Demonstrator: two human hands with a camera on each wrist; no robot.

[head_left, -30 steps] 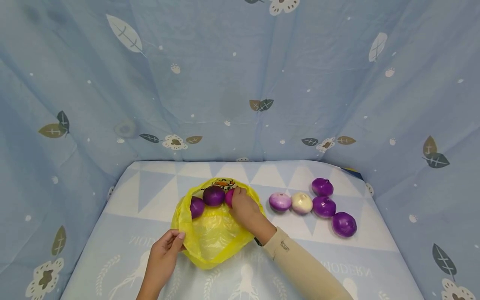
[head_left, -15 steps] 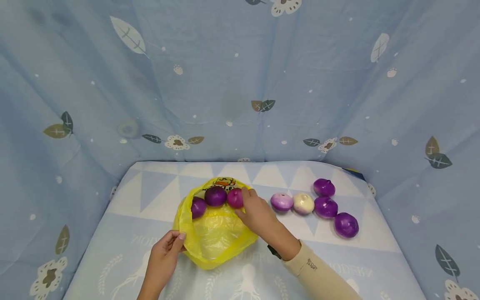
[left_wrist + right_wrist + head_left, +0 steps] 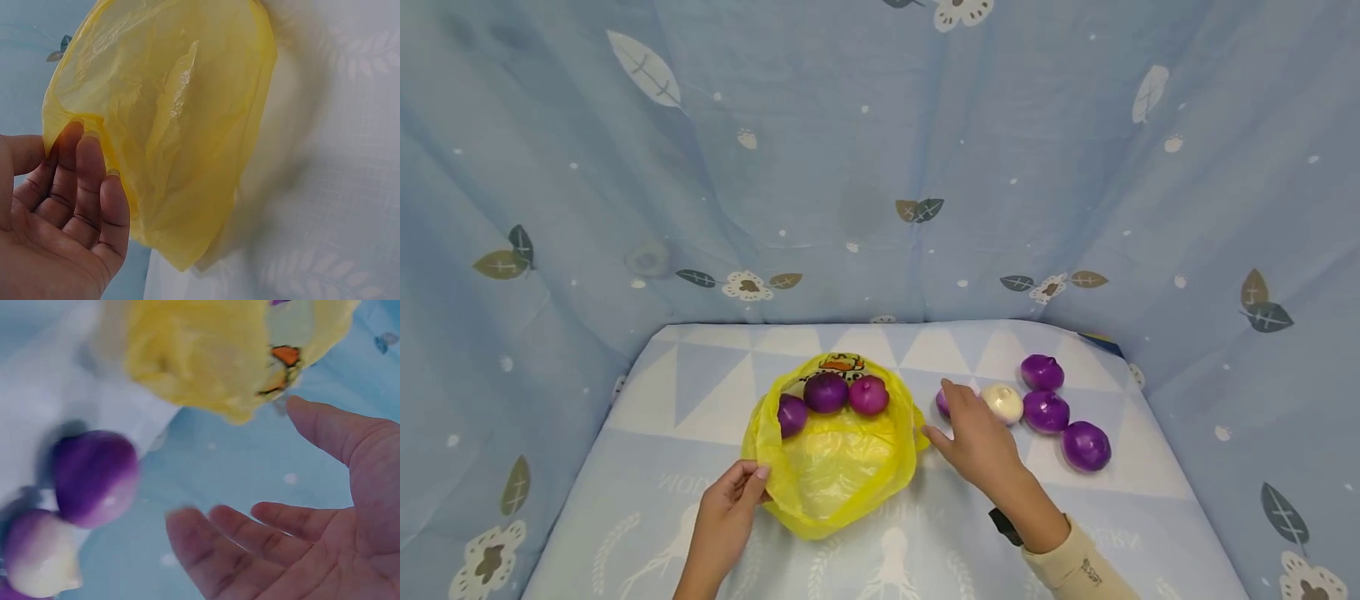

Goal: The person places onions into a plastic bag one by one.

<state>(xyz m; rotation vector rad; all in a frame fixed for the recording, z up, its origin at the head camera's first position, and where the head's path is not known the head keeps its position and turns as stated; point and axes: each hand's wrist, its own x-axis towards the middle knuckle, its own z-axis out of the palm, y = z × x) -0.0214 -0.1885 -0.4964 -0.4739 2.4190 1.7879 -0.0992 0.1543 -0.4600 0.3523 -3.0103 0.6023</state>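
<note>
A yellow plastic bag (image 3: 842, 492) lies with its mouth wide, and three purple onions (image 3: 826, 392) sit inside it along the far side. My left hand (image 3: 730, 504) pinches the bag's near left rim between thumb and fingers; the left wrist view shows the thin film (image 3: 187, 137) stretched up from that pinch. Right of the bag, my right hand (image 3: 981, 437) is spread and holds nothing. It overlaps a light purple onion (image 3: 943, 403) in the head view. In the right wrist view, that onion (image 3: 97, 478) stands apart from the fingers, beside a whitish onion (image 3: 40, 553).
Touching the row at right is the whitish onion, then several dark purple onions (image 3: 1046, 412) run in a bent line. All rest on a patterned tablecloth (image 3: 700, 375). A blue printed curtain (image 3: 820, 167) encloses the back and sides.
My right hand has let go of a magenta-purple onion inside the bag, come out and moved right to the light purple onion. My left hand keeps its pinch on the rim.
</note>
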